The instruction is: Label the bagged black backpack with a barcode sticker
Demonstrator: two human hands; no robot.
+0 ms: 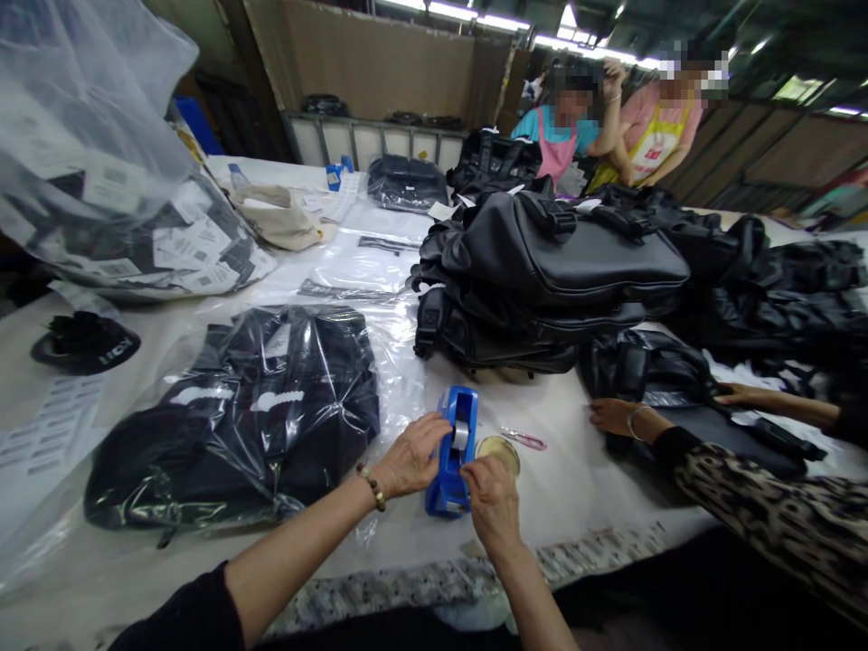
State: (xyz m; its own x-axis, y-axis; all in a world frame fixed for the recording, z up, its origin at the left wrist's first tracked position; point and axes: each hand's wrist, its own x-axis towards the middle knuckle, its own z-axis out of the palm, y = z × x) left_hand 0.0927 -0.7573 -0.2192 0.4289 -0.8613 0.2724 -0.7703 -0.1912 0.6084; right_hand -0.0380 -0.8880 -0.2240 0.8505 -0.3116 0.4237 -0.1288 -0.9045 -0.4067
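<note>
A blue tape dispenser [450, 488] with a roll of tape stands in front of me on the table. My left hand [410, 457], with a beaded bracelet at its wrist, grips the dispenser's left side, fingers curled near the roll. At the other side, my right hand [495, 502] is closed in a pinch by the dispenser's front; whatever is between the fingertips is too small to make out. Partly behind the right hand lies a round yellowish tape roll [502, 449]. Left of the dispenser, a black bag in clear plastic [250, 420] lies flat.
Pink-handled snips [523, 438] lie right of the dispenser. Black bags [542, 262] are stacked behind. A co-worker's hands [627, 420] rest on another black bag at right. A clear sack of labels [196, 244] stands at left. Two people are across the table.
</note>
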